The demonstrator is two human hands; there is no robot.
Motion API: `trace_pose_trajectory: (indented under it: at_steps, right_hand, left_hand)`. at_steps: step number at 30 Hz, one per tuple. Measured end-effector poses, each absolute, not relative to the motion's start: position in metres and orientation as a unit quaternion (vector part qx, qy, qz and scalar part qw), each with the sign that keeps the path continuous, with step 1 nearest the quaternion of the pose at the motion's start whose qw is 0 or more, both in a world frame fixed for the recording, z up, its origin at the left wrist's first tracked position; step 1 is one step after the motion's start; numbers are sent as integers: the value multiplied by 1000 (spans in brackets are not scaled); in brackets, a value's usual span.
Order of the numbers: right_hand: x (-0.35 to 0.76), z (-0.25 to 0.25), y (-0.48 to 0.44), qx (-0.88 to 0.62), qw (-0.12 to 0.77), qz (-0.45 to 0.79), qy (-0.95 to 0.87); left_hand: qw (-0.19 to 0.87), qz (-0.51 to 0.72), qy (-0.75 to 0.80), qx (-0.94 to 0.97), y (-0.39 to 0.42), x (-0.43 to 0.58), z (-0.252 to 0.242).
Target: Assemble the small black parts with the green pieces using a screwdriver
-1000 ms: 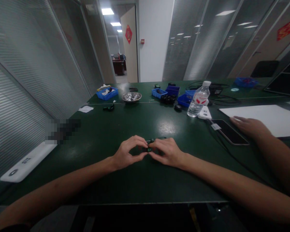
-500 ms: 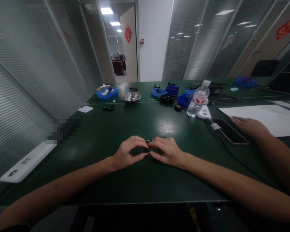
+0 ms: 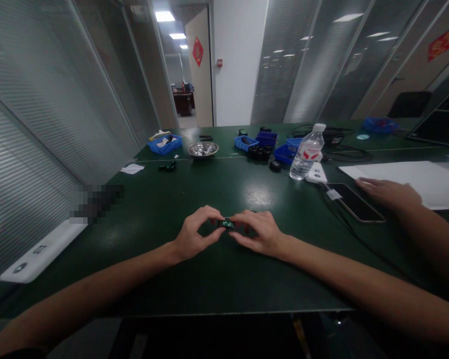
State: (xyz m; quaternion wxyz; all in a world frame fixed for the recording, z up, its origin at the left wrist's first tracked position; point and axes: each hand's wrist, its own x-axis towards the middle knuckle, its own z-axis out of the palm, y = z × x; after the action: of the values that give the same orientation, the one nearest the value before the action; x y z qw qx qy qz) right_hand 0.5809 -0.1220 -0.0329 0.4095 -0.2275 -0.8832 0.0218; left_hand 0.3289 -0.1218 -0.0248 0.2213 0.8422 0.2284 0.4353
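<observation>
A small dark piece with a green, shiny face [image 3: 226, 224] is held just above the table, between my two hands. My left hand [image 3: 195, 233] pinches its left end between thumb and fingertips. My right hand [image 3: 261, 232] is curled at its right end, with the index fingertip against it and the thumb just below. Behind the piece a thin, light line runs toward my right fingers; what it belongs to is mostly hidden. The piece is too small to tell its kind.
On the green table [image 3: 153, 286] stand a metal bowl [image 3: 203, 150], a blue tray [image 3: 165, 145], more blue bins [image 3: 247, 144] and a water bottle [image 3: 307, 153]. A phone [image 3: 355, 202] lies at right, near another person's hand [image 3: 391, 193] on white paper [image 3: 439, 182]. A white device [image 3: 41, 252] lies left.
The small piece has turned so that its green face shows, and it has shifted slightly left and up. Both my hands have moved slightly with it. The other person's hand shifted a little.
</observation>
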Motion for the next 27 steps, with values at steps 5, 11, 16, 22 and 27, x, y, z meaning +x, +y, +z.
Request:
trace_pose_trajectory:
  at_steps: [5, 11, 16, 22, 27]
  right_hand:
    - [581, -33, -122, -219, 411, -11, -885]
    - [582, -32, -121, -221, 419, -6, -880]
    - [583, -34, -119, -232, 416, 26, -879]
    - [584, -36, -119, -226, 394, 35, -890]
    - [585, -35, -118, -229, 377, 41, -897]
  left_hand:
    - [234, 419, 263, 837, -119, 326, -30]
    - [234, 396, 272, 846, -119, 328, -27]
    - [201, 393, 274, 855, -119, 329, -29]
    - [216, 400, 218, 864, -116, 325, -34]
    - [205, 409, 219, 862, -116, 326, -32]
